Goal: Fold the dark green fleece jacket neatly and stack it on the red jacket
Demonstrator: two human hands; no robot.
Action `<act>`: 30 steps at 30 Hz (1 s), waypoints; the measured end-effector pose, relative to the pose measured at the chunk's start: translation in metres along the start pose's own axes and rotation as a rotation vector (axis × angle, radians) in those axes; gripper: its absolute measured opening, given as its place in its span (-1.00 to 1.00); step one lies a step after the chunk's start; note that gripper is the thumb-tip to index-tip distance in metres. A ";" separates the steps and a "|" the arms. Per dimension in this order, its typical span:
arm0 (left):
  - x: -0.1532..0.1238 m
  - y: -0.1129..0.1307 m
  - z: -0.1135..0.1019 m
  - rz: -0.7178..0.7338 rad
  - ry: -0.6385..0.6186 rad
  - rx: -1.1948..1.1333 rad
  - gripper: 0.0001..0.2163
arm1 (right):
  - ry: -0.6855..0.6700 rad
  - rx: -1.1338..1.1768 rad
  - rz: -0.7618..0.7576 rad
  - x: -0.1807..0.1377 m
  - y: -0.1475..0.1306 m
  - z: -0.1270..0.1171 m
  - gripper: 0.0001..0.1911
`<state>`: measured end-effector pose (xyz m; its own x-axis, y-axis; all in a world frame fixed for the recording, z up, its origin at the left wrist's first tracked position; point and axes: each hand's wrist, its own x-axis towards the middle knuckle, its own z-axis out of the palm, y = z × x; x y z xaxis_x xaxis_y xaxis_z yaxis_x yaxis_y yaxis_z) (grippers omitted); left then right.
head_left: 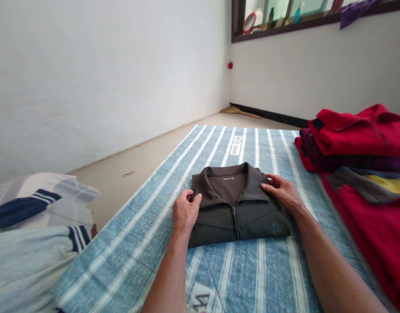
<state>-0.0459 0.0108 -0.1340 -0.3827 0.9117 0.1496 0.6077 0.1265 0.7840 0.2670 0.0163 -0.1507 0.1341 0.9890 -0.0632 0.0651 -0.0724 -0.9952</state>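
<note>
- Folded grey jacket lies mid-frame on the striped blue mat, collar away from me, zip facing up.
- Left hand pinches the jacket's left edge, fingers curled shut on the cloth; I'd say squaring the fold.
- Right hand rests flat on the right shoulder, fingers spread, pressing it down.
- Stacked red garments at right edge; white-and-navy clothes lower left.
</note>
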 end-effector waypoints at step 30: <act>-0.001 0.003 -0.002 0.010 -0.008 0.012 -0.76 | 0.008 0.003 0.001 -0.001 -0.001 0.001 -0.37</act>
<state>-0.0446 0.0094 -0.1306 -0.3710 0.9160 0.1527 0.6201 0.1220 0.7750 0.2659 0.0157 -0.1493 0.1425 0.9877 -0.0639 0.0622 -0.0734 -0.9954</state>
